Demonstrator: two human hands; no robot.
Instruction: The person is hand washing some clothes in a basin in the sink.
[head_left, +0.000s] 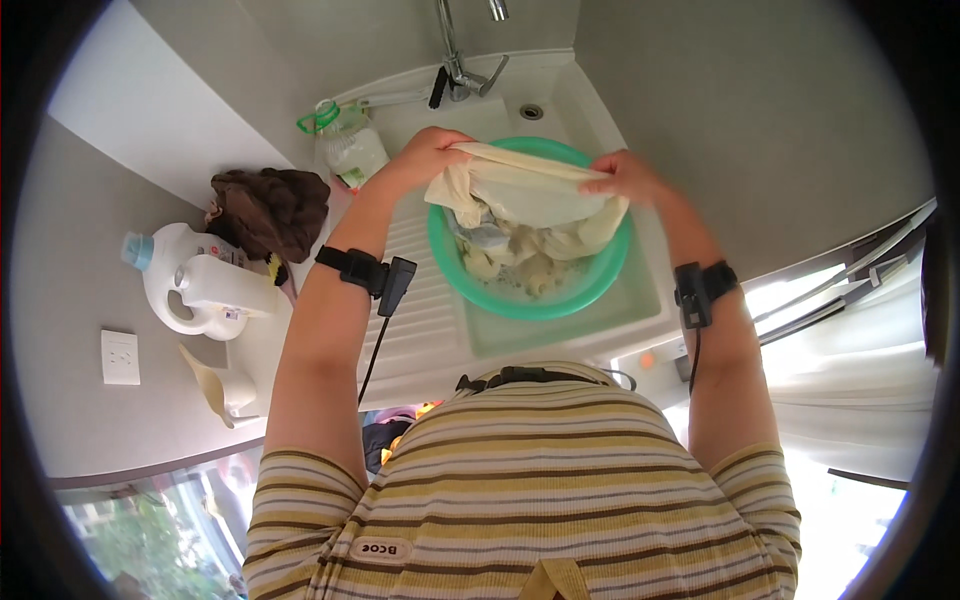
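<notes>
Stretched between my two hands is a cream-coloured cloth, its top edge pulled taut above a green basin. My left hand is closed on the cloth's upper left corner. At the upper right end, my right hand pinches the same edge. The lower part of the cloth hangs into the basin, where wet cream and grey fabric lies in cloudy, sudsy water. Where the held cloth ends and the other fabric begins, I cannot tell.
The basin stands in a white sink with a ribbed drainboard on its left. Behind is a chrome faucet. At left are a clear jug, a brown cloth bundle, white detergent bottles and a cream scoop.
</notes>
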